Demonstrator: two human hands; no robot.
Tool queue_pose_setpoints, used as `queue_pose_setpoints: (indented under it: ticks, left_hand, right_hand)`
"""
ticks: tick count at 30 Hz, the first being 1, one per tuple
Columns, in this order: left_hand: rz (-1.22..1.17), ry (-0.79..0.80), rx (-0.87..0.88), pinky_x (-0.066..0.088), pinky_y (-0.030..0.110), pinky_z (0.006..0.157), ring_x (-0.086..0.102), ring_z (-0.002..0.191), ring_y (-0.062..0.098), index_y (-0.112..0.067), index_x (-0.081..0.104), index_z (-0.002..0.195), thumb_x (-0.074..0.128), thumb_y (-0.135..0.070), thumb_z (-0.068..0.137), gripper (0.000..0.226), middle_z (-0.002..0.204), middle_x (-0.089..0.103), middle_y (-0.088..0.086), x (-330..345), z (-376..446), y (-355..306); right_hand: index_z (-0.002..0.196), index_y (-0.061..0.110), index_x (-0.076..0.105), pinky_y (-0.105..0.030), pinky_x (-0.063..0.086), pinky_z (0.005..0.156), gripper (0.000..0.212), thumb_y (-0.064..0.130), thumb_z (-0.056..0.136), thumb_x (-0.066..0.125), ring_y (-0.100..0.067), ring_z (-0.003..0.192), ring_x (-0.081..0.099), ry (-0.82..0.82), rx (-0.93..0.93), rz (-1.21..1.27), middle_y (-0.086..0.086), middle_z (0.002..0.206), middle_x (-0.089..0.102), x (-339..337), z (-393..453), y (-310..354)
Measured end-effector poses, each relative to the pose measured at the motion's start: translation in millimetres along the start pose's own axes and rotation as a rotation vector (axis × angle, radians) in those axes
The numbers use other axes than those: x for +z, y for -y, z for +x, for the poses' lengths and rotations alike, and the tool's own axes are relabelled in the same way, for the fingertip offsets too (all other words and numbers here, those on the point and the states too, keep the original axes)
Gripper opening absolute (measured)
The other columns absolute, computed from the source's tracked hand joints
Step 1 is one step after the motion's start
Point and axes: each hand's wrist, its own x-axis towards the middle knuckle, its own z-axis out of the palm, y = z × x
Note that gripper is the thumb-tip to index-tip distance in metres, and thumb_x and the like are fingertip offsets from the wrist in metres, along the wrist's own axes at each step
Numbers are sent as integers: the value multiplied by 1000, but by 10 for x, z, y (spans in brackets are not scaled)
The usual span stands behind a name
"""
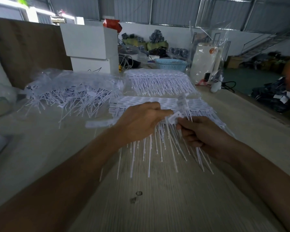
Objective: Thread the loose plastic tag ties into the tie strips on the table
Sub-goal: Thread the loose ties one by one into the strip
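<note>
Both hands meet above the near row of white plastic tie strips (157,104) on the pale wood-grain desk (157,198); the left hand (141,121) pinches a loose white plastic tag tie (175,117) at its flat head, grip clamped; the right hand (202,136) curls around thin tie stems, grip clamped too; a heap of loose white ties (70,96) lies far left; a second strip row (159,81) sits behind, before a light blue plastic basket (171,64).
</note>
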Motion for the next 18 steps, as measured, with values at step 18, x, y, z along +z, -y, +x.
queue_pose_setpoints:
  ticks: [18]
  left_hand:
    - [-603,77,-204,45,13,81,60,104,1,-26,53,123,65,-18,93,34,117,66,-7,51,42,-58]
  right_hand:
    - [69,19,49,-20,21,40,33,27,97,63,-7,46,24,-85,-56,120,5,59,27,-19,42,-9]
